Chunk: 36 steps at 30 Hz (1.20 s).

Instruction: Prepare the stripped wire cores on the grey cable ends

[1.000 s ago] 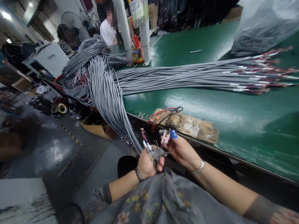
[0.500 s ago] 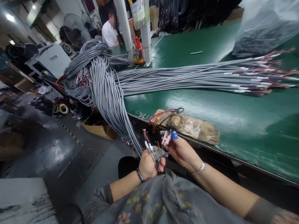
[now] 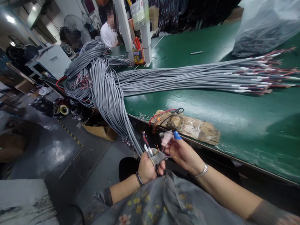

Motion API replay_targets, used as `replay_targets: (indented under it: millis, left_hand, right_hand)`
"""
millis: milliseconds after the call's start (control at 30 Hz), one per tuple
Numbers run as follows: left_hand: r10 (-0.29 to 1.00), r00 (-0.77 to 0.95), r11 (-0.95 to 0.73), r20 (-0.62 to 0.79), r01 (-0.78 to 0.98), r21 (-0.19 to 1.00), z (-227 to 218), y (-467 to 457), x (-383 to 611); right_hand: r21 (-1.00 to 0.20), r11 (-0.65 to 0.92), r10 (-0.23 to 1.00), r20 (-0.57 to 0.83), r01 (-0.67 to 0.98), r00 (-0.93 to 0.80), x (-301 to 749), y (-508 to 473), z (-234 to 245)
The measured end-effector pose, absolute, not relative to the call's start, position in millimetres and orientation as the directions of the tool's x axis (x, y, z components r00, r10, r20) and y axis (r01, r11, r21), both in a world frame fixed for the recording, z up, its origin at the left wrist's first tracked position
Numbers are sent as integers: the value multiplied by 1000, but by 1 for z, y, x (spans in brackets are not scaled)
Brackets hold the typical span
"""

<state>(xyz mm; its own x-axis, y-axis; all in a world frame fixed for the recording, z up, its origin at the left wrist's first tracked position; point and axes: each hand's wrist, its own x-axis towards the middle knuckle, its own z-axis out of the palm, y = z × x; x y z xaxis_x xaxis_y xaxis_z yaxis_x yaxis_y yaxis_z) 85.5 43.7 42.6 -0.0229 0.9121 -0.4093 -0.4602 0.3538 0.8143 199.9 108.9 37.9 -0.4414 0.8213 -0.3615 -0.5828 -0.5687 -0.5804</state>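
My left hand point(image 3: 150, 165), with grey covers on some fingers, is closed around the ends of grey cables point(image 3: 133, 140). White sleeves point(image 3: 147, 149) and thin coloured wires point(image 3: 145, 137) stick up out of that grip, and a few fine wires point toward the other hand. Just right of it, my right hand point(image 3: 181, 151) has pink, blue and grey coverings on its fingertips. Its thumb and fingers pinch together at the thin wires point(image 3: 163, 148); blur hides exactly which strands they hold.
A big grey cable bundle point(image 3: 105, 85) drapes over the green table point(image 3: 245, 118); more cables stretch right across it. A worn wooden block point(image 3: 190, 124) with red and black leads lies at the edge. A plastic bag point(image 3: 270, 18) stands back right. A person point(image 3: 108, 33) sits beyond the post.
My right hand has turned slightly, its pink-covered fingertip now blurred and lower over the wires. My left hand has shifted a little left, still gripping the cables.
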Motion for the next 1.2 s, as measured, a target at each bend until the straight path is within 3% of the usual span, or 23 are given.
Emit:
replay_targets:
  millis: [200, 400, 600, 800, 967, 1067, 1200]
  left_hand:
    - [917, -50, 336, -397, -442, 832, 45, 40, 84]
    - [910, -124, 295, -396, -480, 826, 45, 45, 88]
    - [903, -123, 317, -412, -458, 830, 45, 47, 88]
    - [912, -110, 327, -395, -385, 863, 45, 47, 86]
    - [916, -121, 316, -382, -366, 875, 43, 45, 84]
    - [922, -110, 308, -371, -371, 876, 41, 41, 81]
    - [921, -88, 337, -379, -307, 890, 42, 36, 76]
  right_hand:
    - [-689, -484, 868, -300, -540, -395, 201, 109, 38]
    - [-861, -301, 942, -200, -411, -270, 203, 109, 31]
    - [-703, -489, 859, -286, -516, -424, 199, 116, 30]
    - [-651, -482, 876, -353, -586, -327, 194, 116, 33]
    - [-635, -514, 857, -348, -576, -381, 197, 113, 33]
    - [-617, -577, 809, -339, -535, -480, 205, 108, 32]
    - [-662, -666, 673, -336, -343, -659, 220, 103, 34]
